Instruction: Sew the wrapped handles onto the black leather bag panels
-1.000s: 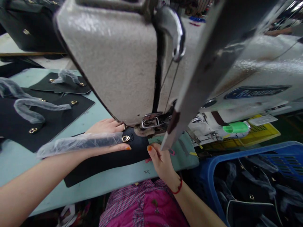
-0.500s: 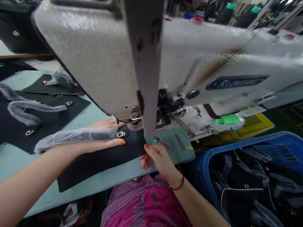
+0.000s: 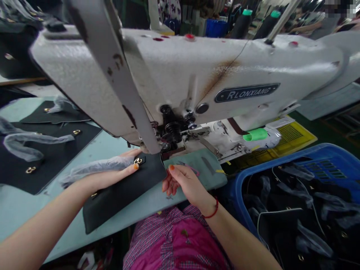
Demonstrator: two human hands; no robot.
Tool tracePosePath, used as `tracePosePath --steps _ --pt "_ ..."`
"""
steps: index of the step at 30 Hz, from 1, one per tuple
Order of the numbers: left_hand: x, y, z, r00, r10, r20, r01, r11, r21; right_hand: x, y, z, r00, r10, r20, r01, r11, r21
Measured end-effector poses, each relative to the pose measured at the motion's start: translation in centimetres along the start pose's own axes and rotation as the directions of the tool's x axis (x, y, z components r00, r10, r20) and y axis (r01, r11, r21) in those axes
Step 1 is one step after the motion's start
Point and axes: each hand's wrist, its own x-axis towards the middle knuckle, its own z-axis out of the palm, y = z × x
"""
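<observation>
A black leather-like panel point(image 3: 120, 198) lies on the table under the sewing machine's head point(image 3: 146, 127). My left hand point(image 3: 118, 176) rests flat on it, thumb stretched out beside a gold buckle point(image 3: 137, 161); its other fingers are partly hidden behind a plastic-wrapped handle point(image 3: 98, 166). That handle runs from the buckle over my left wrist. At the panel's right edge, my right hand point(image 3: 182, 183) is closed, thumb above and fingers curled below, pinching the edge near the presser area. The needle is hidden behind the machine's parts.
More black panels with wrapped handles point(image 3: 56, 150) lie at left on the pale table point(image 3: 17, 210). Pink-handled snips point(image 3: 194, 169) lie behind my right hand. A blue basket point(image 3: 239, 187) of similar pieces stands at right, near a yellow crate point(image 3: 303, 131). A slanted metal bar point(image 3: 126, 86) crosses the front.
My view has shifted, so the machine appears farther left. The panel has turned slightly, its near end swinging right. Both hands stay on the panel.
</observation>
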Motion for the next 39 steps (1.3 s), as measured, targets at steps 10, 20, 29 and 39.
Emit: tracePosePath --steps 10,20,29,39 --pt "-10.7 0.8 5.3 0.920 -0.022 -0.391 0.068 0.992 0.104 0.9 -0.7 -0.5 0.991 0.122 0.056 -0.126 0.989 0.076" --pt "-8.5 9.3 7.4 0.850 0.183 -0.495 -0.162 0.983 0.085 2.7 -0.9 -0.7 0.953 0.196 0.232 -0.241 0.953 0.184" --pt "-4.6 12.0 4.4 0.975 0.097 -0.200 -0.021 0.937 0.349 2.3 -0.9 -0.7 0.952 0.169 0.254 -0.217 0.961 0.173" --pt "-2.8 10.4 4.1 0.984 -0.146 0.102 0.144 0.989 0.026 3.1 -1.0 -1.2 0.862 0.214 0.459 -0.246 0.969 0.010"
